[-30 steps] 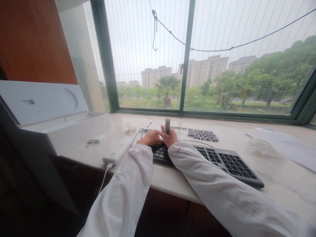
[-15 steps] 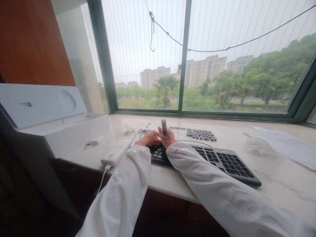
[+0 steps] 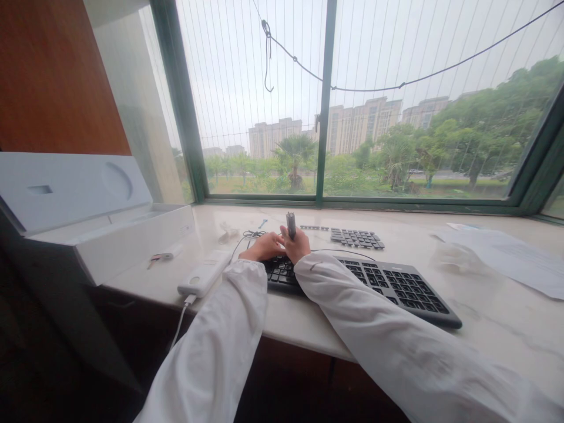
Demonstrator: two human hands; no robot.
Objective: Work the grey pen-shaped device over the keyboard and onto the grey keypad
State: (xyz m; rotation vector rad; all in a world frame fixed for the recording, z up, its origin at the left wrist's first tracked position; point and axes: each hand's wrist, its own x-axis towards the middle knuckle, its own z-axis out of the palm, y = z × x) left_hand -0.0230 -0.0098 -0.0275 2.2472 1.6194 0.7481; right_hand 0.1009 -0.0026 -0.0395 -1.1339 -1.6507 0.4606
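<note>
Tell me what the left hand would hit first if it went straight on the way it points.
Probably the right hand, gripping a grey tool: the left hand points toward it over the keyboard. Depth is unclear.

Hands together, arms outstretched.
Sleeved forearms (image 3: pixel 352 299) cross the near edge of the counter (image 3: pixel 484 320); left hand (image 3: pixel 263 249) palm down, right hand (image 3: pixel 298 244) beside it, fisted upright.

White power bank (image 3: pixel 203 276), open white box (image 3: pixel 110 235), papers (image 3: pixel 506 255) along the marble counter (image 3: pixel 484 317)
</note>
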